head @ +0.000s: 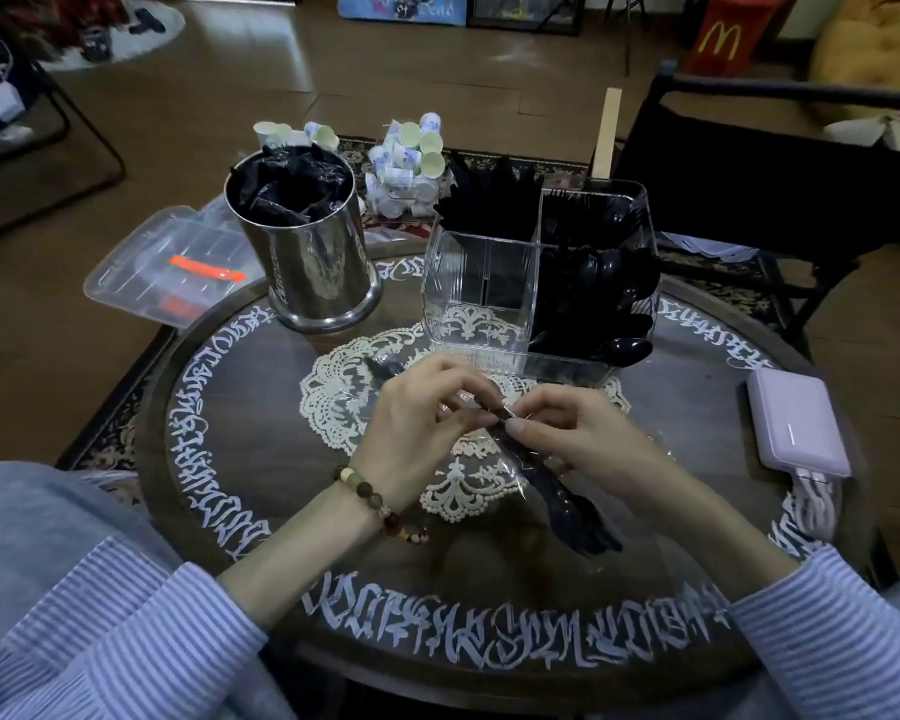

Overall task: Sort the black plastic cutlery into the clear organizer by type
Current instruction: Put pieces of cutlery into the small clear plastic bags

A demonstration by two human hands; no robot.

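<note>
Both hands meet over the lace doily on the round table. My left hand [427,413] and my right hand [567,433] pinch the top end of a clear wrapper that holds a black plastic fork [567,506], its tines pointing toward me. Another black piece [383,367] lies on the doily just beyond my left hand. The clear organizer [481,293] stands behind the hands: black spoons fill its right front compartment, forks the right back, more black cutlery the left back, and the left front one holds nothing. A steel canister [315,262] at the left holds wrapped black cutlery.
A lilac power bank [796,423] with a cable lies at the right on the table. A clear plastic lidded box [167,267] sits off the table's left edge. Small paper cups [411,163] are piled behind the canister. A black chair [749,163] stands at the far right.
</note>
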